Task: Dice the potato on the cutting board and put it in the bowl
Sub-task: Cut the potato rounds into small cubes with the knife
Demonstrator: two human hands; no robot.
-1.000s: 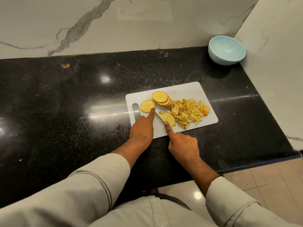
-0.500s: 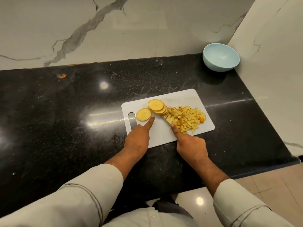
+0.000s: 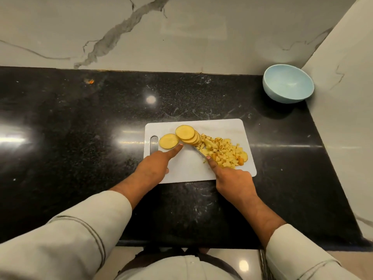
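A white cutting board (image 3: 226, 128) lies on the black counter. On it are a single round potato slice (image 3: 168, 141), a leaning stack of slices (image 3: 186, 133) and a heap of diced potato (image 3: 224, 151) to the right. My left hand (image 3: 155, 168) rests on the board, its index finger stretched out and touching the single slice's near edge. My right hand (image 3: 232, 178) grips a knife (image 3: 198, 151), index finger along the blade's back; the blade lies against the left side of the diced heap. The light blue bowl (image 3: 288, 83) stands empty in the far right corner.
The black stone counter (image 3: 80, 138) ends at a marble wall behind and a marble side wall (image 3: 343, 98) on the right. A small orange scrap (image 3: 90, 81) lies far left near the back wall. The counter's front edge runs just below my forearms.
My right hand has swept the knife rightwards, pushing the loose slice into the diced heap. My left index finger stays by the single slice. The head view has tilted down.
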